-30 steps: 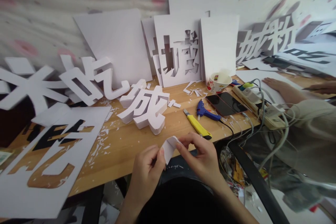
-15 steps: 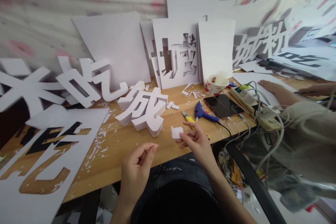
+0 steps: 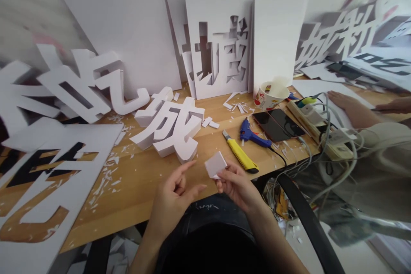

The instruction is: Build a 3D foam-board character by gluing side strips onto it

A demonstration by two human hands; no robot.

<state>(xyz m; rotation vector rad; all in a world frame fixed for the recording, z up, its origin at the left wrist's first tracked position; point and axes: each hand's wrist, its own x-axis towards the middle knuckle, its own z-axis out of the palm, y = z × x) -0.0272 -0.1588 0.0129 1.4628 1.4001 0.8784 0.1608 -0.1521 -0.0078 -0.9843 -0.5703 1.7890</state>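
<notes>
Between the thumb and fingers of my right hand is a small white foam-board piece, held tilted above the table's front edge. My left hand is empty, thumb and forefinger spread apart, a short way left of that piece. Just beyond the hands stands a thick white cut-out character on the wooden table. A yellow utility knife lies right of the piece, blade pointing away. Behind the knife rests a blue hot glue gun with its black cord.
Two phones, a paper tub and a cable-laden power strip lie to the right. A co-worker's hand presses a white sheet there. Cut boards lean behind; a stencil sheet and scraps lie left.
My left thumb and forefinger have parted from a pinch. My right hand has turned the white piece and uncovered the utility knife. The view has tilted down.
</notes>
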